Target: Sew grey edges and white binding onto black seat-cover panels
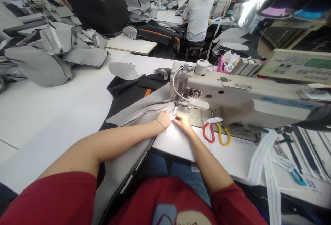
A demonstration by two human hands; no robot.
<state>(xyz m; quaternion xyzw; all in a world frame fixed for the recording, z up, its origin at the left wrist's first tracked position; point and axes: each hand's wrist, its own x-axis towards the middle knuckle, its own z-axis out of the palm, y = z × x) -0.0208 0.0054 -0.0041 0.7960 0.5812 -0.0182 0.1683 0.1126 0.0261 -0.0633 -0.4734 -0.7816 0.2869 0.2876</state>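
I see a wide white table (51, 114) filling most of the view, with its near edge running under my arms. A beige sewing machine (245, 97) stands along the table's right side, its head over the middle of the near edge. Heaps of grey fabric pieces (46, 56) lie at the far left corner. Beyond the far edge a person (198, 14) sits with their back to me at another table.

A grey and black cover (134, 104) with an orange stripe lies across the middle of the table and hangs over the near edge into my lap. Its grey seam edge runs right up to the needle area of the machine. White strap (263, 163) trails over the near edge at the right.

My left hand (164, 118) rests on the grey seam edge just before the needle, fingers together and pressing the fabric flat; a bangle sits on that wrist. My right hand (182, 121) is just beside it, touching it, fingers pinched on a small white tag (172, 116) at the fabric's edge. Scissors (217, 133) with red and yellow handles lie on the machine's bed, near my right hand.
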